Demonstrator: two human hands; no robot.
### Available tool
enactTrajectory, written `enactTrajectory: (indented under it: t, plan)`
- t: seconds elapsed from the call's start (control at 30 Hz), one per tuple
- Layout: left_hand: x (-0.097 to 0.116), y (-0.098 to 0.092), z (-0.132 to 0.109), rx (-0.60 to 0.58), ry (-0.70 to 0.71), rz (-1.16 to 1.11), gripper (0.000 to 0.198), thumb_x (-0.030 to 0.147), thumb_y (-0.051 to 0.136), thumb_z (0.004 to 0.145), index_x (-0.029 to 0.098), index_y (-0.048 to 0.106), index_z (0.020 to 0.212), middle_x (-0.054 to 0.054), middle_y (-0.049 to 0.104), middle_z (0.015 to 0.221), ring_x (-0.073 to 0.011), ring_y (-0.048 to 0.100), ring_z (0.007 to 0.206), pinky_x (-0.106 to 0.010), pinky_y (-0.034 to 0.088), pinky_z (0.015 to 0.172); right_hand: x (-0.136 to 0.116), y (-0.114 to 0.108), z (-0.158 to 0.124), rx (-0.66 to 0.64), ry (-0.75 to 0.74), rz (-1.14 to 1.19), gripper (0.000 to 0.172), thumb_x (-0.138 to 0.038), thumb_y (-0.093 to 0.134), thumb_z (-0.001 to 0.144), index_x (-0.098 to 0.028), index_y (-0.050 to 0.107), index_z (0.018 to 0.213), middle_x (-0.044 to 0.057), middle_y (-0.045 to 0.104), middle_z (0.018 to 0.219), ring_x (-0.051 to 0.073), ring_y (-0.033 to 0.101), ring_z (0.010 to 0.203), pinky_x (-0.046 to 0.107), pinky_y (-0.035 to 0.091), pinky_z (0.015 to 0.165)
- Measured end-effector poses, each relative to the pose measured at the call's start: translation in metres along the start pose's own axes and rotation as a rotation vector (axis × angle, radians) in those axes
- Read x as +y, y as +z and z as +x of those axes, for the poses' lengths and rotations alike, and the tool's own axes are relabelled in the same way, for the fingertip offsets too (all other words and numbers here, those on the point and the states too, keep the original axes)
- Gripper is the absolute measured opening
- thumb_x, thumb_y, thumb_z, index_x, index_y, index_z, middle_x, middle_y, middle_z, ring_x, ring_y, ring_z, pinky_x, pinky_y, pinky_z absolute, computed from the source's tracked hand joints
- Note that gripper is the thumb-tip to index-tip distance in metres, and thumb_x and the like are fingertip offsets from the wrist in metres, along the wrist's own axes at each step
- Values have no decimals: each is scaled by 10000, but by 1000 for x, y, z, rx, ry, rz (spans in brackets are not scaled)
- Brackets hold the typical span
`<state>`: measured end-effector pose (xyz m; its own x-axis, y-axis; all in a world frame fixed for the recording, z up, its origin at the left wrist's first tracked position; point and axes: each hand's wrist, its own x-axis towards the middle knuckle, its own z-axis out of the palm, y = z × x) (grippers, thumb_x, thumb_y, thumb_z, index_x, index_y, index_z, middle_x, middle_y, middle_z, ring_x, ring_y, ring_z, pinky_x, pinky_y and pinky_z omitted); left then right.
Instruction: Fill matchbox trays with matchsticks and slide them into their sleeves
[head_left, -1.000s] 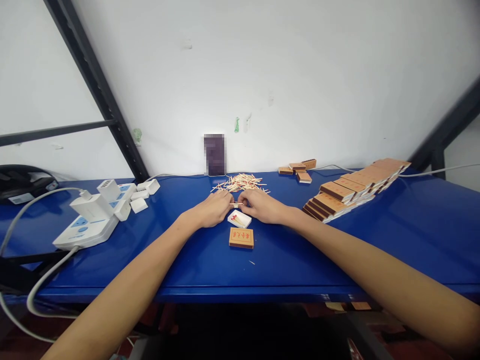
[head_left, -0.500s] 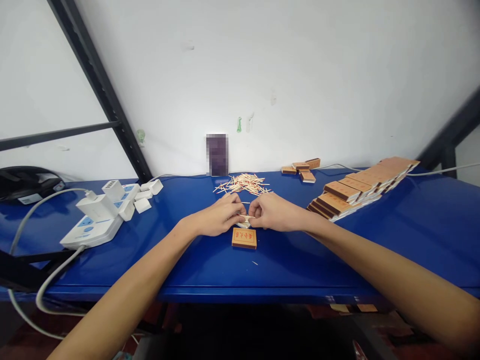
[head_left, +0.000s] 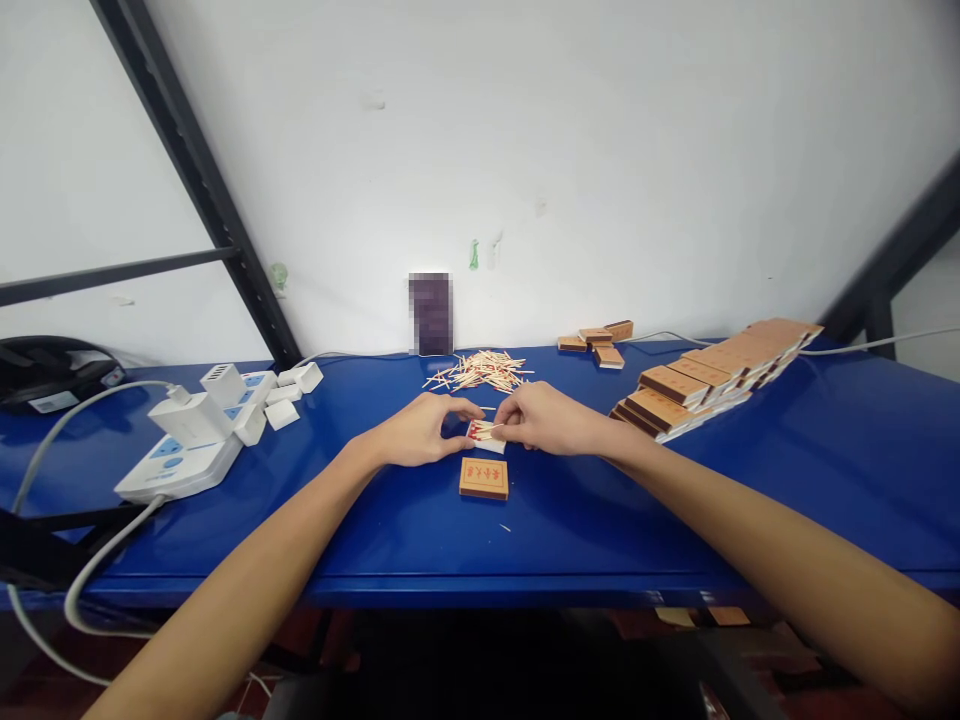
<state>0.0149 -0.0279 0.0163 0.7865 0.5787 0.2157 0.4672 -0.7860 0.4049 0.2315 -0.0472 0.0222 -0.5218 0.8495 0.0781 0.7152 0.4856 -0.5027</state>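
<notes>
A small white matchbox tray (head_left: 491,447) lies in front of me with red-tipped matches (head_left: 481,430) in it. My left hand (head_left: 427,430) is at the tray's left end, thumb and fingers apart, with the thumb close to the tray's edge. Over the right end, the fingertips of my right hand (head_left: 536,418) pinch together at the matches' plain ends and partly hide them. Nearer to me lies an orange-brown matchbox sleeve (head_left: 484,477) with red lettering. Beyond both hands a loose pile of matches (head_left: 487,369) is spread on the blue table (head_left: 390,545).
Stacked matchboxes (head_left: 705,375) lie in slanting rows at the right. Several more matchboxes (head_left: 596,338) lie near the wall. A white power strip (head_left: 180,460) with chargers and cables occupies the left. A blurred dark panel (head_left: 431,314) leans at the wall.
My left fingers have let go of the matches and spread apart. The matches, held level between both hands before, now lie in the tray under my right fingertips.
</notes>
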Motion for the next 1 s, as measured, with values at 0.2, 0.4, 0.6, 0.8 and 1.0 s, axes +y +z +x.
enactTrajectory:
  t: [0.2, 0.4, 0.6, 0.8, 1.0]
  plan:
    - [6, 1, -1, 11, 61, 204, 332, 268, 575, 861, 206, 629, 1183, -74, 686, 1105, -216, 637, 982, -357, 476, 870, 6, 5, 4, 76, -77, -75, 191, -280, 591, 812, -169, 742, 780, 12, 657, 611, 114, 521, 535, 261, 366, 548]
    - [4, 1, -1, 0, 68, 242, 300, 314, 560, 882, 226, 646, 1155, -52, 699, 1048, -211, 624, 953, -353, 460, 858, 2, 2, 3, 102, -30, -37, 154, -277, 619, 769, -168, 727, 779, 24, 681, 657, 132, 580, 579, 265, 406, 569]
    - [2, 1, 0, 18, 60, 233, 283, 347, 604, 868, 216, 666, 1111, -48, 703, 1019, -204, 615, 934, -345, 449, 852, 9, 6, 5, 75, -48, -21, 163, -263, 577, 788, -160, 696, 746, 25, 681, 663, 132, 590, 597, 257, 409, 565]
    - [-1, 0, -1, 11, 41, 176, 211, 360, 626, 843, 206, 697, 969, -32, 711, 980, -182, 632, 889, -326, 453, 830, 7, 2, 4, 72, -67, 44, 151, -285, 602, 787, -161, 688, 773, 13, 662, 663, 123, 564, 590, 249, 398, 568]
    - [3, -3, -2, 12, 40, 96, 216, 376, 648, 809, 189, 686, 910, -24, 701, 946, -166, 620, 839, -316, 461, 802, 14, -6, 9, 686, -55, -90, 238, -254, 454, 904, -137, 655, 959, 65, 661, 816, 153, 558, 701, 283, 403, 679]
